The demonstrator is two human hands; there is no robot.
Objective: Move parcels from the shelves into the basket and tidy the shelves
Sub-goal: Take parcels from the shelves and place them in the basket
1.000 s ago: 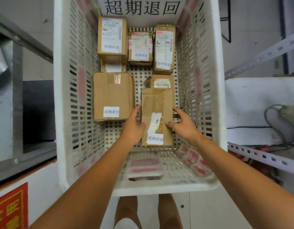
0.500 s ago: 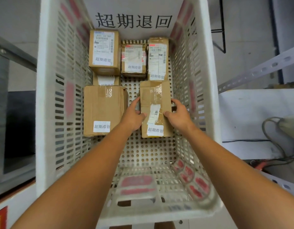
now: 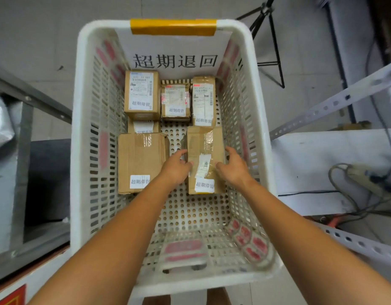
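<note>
White perforated basket (image 3: 212,282) fills the centre of the view, with parcels only in its far half, from centre to 12 o'clock. Largest item inside is the large carton (image 3: 141,159) at 9 o'clock, lying flat on the basket bottom, with a small box (image 3: 144,127) partly hidden just beyond it. Next in size is the tall parcel (image 3: 204,144) at 3 o'clock, also flat and separated from the carton by a strip of perforated bottom. Its far end meets or nearly meets the back row (image 3: 174,100); cannot tell which. That row is three labelled parcels side by side at 12 o'clock, under a paper sign (image 3: 174,60). Left hand (image 3: 176,168) and right hand (image 3: 234,166) flank the tall parcel, thumbs on its top face and fingers curled down its long edges, so both are holding it. Judgement: the step in hand is seating this parcel in the basket, not yet let go. The next move likely calls for squaring it to the row, releasing, then reaching to a shelf for another. Surroundings: grey floor (image 3: 36,40) at 11 o'clock. White shelf board (image 3: 322,161) and slotted shelf rail (image 3: 333,102) at 3 o'clock, with cables (image 3: 355,179) on the board. Grey shelf frame (image 3: 25,93) at 9 o'clock. Black tripod (image 3: 271,51) at 1 o'clock.
</note>
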